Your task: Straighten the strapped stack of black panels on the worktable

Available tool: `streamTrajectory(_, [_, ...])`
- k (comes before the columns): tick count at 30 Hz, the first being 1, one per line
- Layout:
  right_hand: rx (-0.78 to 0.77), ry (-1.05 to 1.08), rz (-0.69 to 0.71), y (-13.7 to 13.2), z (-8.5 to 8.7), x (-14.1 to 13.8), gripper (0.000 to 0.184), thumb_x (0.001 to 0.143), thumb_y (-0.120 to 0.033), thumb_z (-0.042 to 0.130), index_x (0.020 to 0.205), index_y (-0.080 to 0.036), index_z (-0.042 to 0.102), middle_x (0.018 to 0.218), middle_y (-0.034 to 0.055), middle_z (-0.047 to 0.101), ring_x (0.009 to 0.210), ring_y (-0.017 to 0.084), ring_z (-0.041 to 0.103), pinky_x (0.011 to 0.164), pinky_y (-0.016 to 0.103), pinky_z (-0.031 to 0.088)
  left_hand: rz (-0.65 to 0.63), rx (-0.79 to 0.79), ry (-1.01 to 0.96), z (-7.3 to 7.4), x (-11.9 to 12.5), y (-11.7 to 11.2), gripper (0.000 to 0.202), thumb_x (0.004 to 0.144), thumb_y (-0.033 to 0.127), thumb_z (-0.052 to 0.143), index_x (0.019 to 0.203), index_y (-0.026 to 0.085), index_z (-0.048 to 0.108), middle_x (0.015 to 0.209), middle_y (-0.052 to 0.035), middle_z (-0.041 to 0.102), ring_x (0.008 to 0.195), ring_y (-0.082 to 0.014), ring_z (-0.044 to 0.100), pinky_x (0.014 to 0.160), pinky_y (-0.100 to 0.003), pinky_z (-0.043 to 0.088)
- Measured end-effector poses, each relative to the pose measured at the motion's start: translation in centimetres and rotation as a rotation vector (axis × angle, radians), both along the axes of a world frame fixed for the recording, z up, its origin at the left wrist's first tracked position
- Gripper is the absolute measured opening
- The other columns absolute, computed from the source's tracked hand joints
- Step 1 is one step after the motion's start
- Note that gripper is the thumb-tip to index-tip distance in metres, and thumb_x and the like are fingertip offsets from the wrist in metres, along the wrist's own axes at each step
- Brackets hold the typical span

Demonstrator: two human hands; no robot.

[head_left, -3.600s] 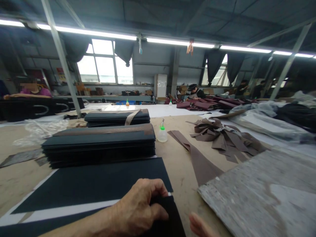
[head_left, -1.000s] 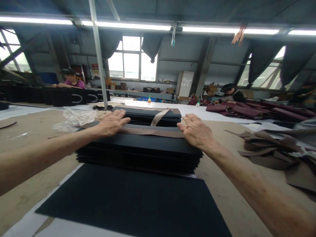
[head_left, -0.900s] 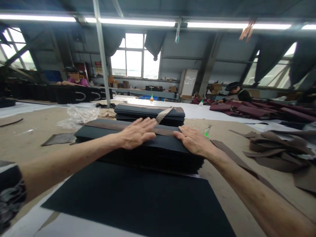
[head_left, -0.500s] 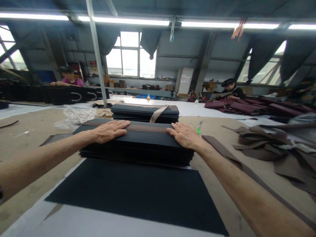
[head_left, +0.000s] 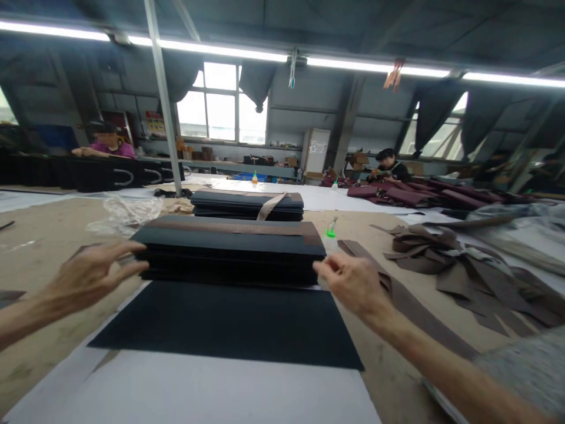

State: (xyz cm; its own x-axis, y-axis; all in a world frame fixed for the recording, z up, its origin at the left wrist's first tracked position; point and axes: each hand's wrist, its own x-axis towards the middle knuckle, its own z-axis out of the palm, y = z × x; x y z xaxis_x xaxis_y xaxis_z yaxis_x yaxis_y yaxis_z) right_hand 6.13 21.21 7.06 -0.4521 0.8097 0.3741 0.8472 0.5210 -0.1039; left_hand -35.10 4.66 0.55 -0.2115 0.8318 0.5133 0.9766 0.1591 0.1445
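A thick stack of dark fabric panels (head_left: 229, 259) lies across the table in front of me, with a brown strip (head_left: 212, 228) along its top. At its left end is my left hand (head_left: 90, 275), thumb and fingers apart, fingertips by the corner. My right hand (head_left: 355, 284) is at the right end with its fingers curled and their tips against the edge; whatever may be between them is hidden. One dark panel (head_left: 229, 324) lies flat nearer to me on white paper (head_left: 212, 388).
Another dark stack (head_left: 247, 206) with a pale strip over it stands behind. A green-capped bottle (head_left: 331, 233) and brown fabric strips (head_left: 441, 259) lie right; crumpled clear plastic (head_left: 126, 212) lies left. A metal post (head_left: 163, 100) rises beyond. Two people work farther back near maroon and black pieces.
Both hands have come off the top of the stack, moving outward and down to its two ends. My right fingers have curled. The view has shifted slightly right.
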Motion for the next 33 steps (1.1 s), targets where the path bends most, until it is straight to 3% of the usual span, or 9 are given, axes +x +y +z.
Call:
streamTrajectory(2, [-0.076,-0.152,0.219,-3.0,-2.6,0.8,0.014,0.081,-0.031,0.058,0.083,-0.018,0.061,0.082,0.002,0.061,0.077,0.018,0.056,0.07,0.029,0.043,-0.1,-0.123,0.032,-2.5,4.0,-1.5,0.049,0.076,0.06,0.046,0.113,0.029,0.056,0.117,-0.0015,0.058,0.11,-0.0295,0.051,0.096,-0.042,0.041])
streamTrajectory(7, [-0.119,-0.389,0.472,-4.4,-6.6,1.2,0.026,0.081,-0.013,0.05,0.105,-0.012,0.057,0.098,0.0106,0.059,0.088,0.026,0.053,0.076,0.039,0.047,-0.242,-0.409,0.022,-5.0,10.2,-1.9,0.052,0.086,0.052,0.037,0.128,0.023,0.047,0.133,-0.0059,0.045,0.12,-0.0264,0.044,0.102,-0.043,0.038])
streamTrajectory(11, [-0.065,-0.485,0.543,-3.0,-6.7,1.4,0.042,0.071,0.003,0.041,0.108,-0.008,0.057,0.107,0.0152,0.057,0.094,0.027,0.053,0.082,0.042,0.047,-0.341,-0.474,0.086,-3.9,10.4,-1.8,0.049,0.09,0.043,0.032,0.131,0.018,0.043,0.135,-0.0096,0.042,0.123,-0.0266,0.041,0.103,-0.044,0.036])
streamTrajectory(14, [-0.023,-0.476,0.546,-3.0,-6.1,2.1,0.045,0.076,-0.013,0.05,0.12,-0.007,0.051,0.116,0.0163,0.054,0.103,0.027,0.052,0.089,0.041,0.047,-0.437,-0.509,0.168,-3.0,10.0,-2.1,0.048,0.09,0.027,0.031,0.135,0.013,0.036,0.139,-0.0128,0.036,0.127,-0.0264,0.036,0.104,-0.043,0.035])
streamTrajectory(16, [0.022,-0.482,0.567,-3.3,-6.0,2.6,0.047,0.078,-0.024,0.051,0.121,-0.005,0.05,0.12,0.0184,0.052,0.108,0.03,0.051,0.088,0.045,0.048,-0.486,-0.534,0.214,-2.6,9.8,-2.3,0.055,0.081,0.015,0.038,0.136,0.01,0.033,0.14,-0.0154,0.033,0.129,-0.0267,0.033,0.105,-0.042,0.034])
streamTrajectory(19, [0.127,-0.505,0.643,-2.9,-6.9,3.0,0.045,0.076,-0.014,0.04,0.117,-0.002,0.053,0.115,0.0208,0.054,0.105,0.032,0.053,0.083,0.048,0.051,-0.535,-0.573,0.24,-2.2,9.7,-2.2,0.071,0.065,0.01,0.048,0.134,0.007,0.033,0.138,-0.0191,0.034,0.126,-0.0293,0.036,0.102,-0.04,0.037])
streamTrajectory(24, [0.335,-0.487,0.723,-0.4,-9.0,2.5,0.061,0.058,0.007,0.029,0.11,-0.005,0.059,0.106,0.0179,0.06,0.095,0.029,0.059,0.076,0.042,0.055,-0.444,-0.533,0.21,-2.4,9.8,-1.7,0.065,0.067,0.005,0.052,0.13,0.018,0.041,0.126,-0.0126,0.049,0.113,-0.0252,0.05,0.091,-0.034,0.045])
streamTrajectory(30, [0.477,-0.386,0.65,0.2,-7.4,1.8,0.044,0.063,0.005,0.03,0.085,-0.016,0.062,0.077,0.0101,0.065,0.063,0.021,0.063,0.052,0.03,0.056,-0.296,-0.372,0.163,-1.7,9.9,-1.1,0.028,0.089,0.034,0.047,0.112,0.019,0.053,0.113,-0.0083,0.054,0.097,-0.0185,0.055,0.085,-0.037,0.047])
streamTrajectory(33, [0.689,-0.231,0.683,-1.6,-8.0,3.1,0.054,0.072,-0.003,0.033,0.123,-0.016,0.045,0.087,0.015,0.065,0.072,0.026,0.064,0.054,0.036,0.057,-0.278,-0.332,0.16,-1.7,10.0,-3.5,0.022,0.09,0.025,0.044,0.107,0.018,0.055,0.104,-0.0078,0.058,0.092,-0.0173,0.057,0.083,-0.034,0.048])
